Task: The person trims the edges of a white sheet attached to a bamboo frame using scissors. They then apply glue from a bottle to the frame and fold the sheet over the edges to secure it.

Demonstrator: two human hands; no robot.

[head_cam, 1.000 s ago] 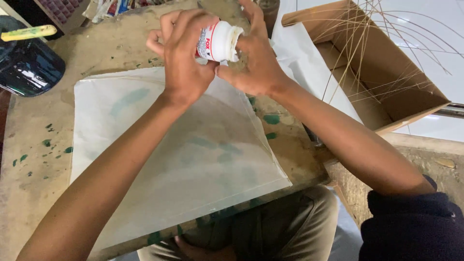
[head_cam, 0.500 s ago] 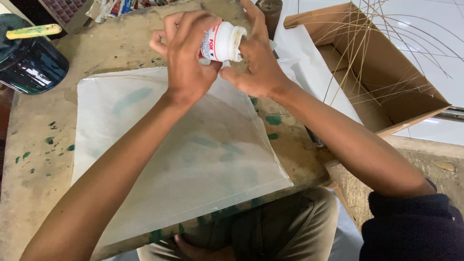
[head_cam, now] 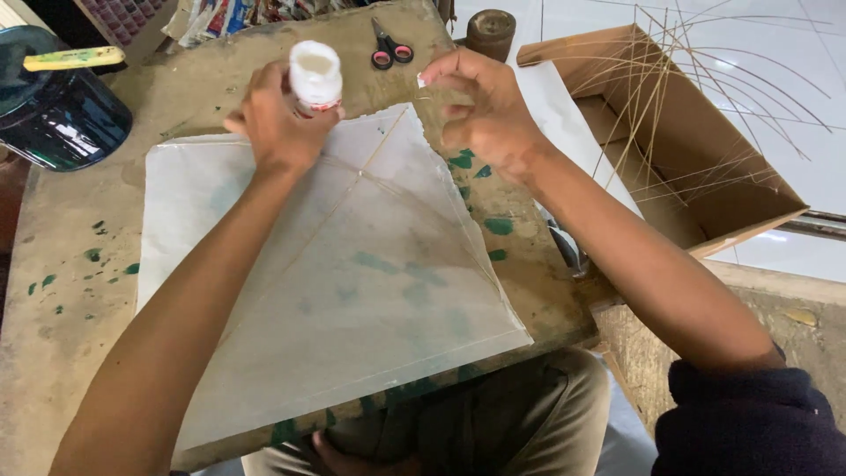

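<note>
Small white plastic glue bottle [head_cam: 315, 78], wrapped upright in left hand [head_cam: 278, 123] over thin white paper kite sheet [head_cam: 335, 282] (likely light, slippery; best gripped mid-body), while right hand [head_cam: 480, 110] fingertips pinch a tiny white cap [head_cam: 422, 80].

The single view comes from a camera worn on the person's head, looking steeply down and slightly forward over the worktop [head_cam: 79, 291], so both forearms run up into the frame from its lower edge and the person's lap shows beneath the near edge of the worktop. It sits close, at arm's reach: the white paper sheet [head_cam: 352, 291] fills the middle of the frame, the left hand [head_cam: 278, 123] and right hand [head_cam: 485, 110] work near the top, and the cardboard box [head_cam: 705, 176] and tiled floor fall off to the right. There is no second view to overlap with this one.
</note>
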